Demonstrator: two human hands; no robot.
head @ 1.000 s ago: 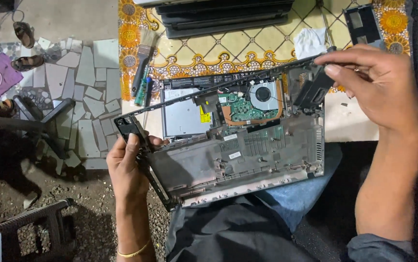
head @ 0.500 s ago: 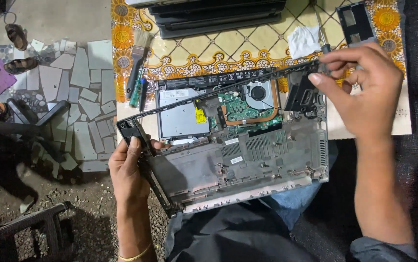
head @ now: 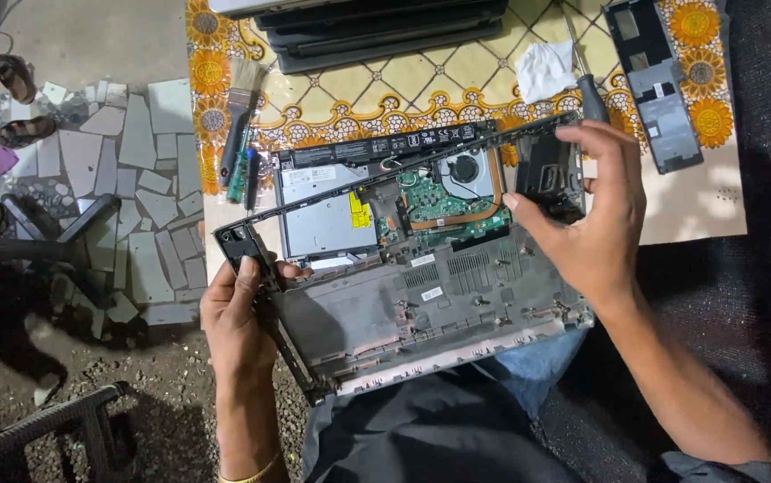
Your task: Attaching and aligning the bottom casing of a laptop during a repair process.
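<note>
Two bare hands hold a grey laptop bottom cover point(head: 421, 313), lifted and tilted over an opened laptop point(head: 385, 201) that rests partly on the person's lap and partly on a bench spread with a yellow flowered cloth point(head: 421, 85). The left hand point(head: 238, 326) has its grip closed around the cover's left corner frame. The right hand point(head: 595, 224) grips the cover's far right corner, fingers curled over its edge. Beneath lie a green circuit board, a fan and a silver drive. A screwdriver point(head: 591, 94), a brush point(head: 240, 121) and a white cloth point(head: 546, 70) lie nearby. Uneven pulling could likely crack the thin frame, or snag an attached cable.
</note>
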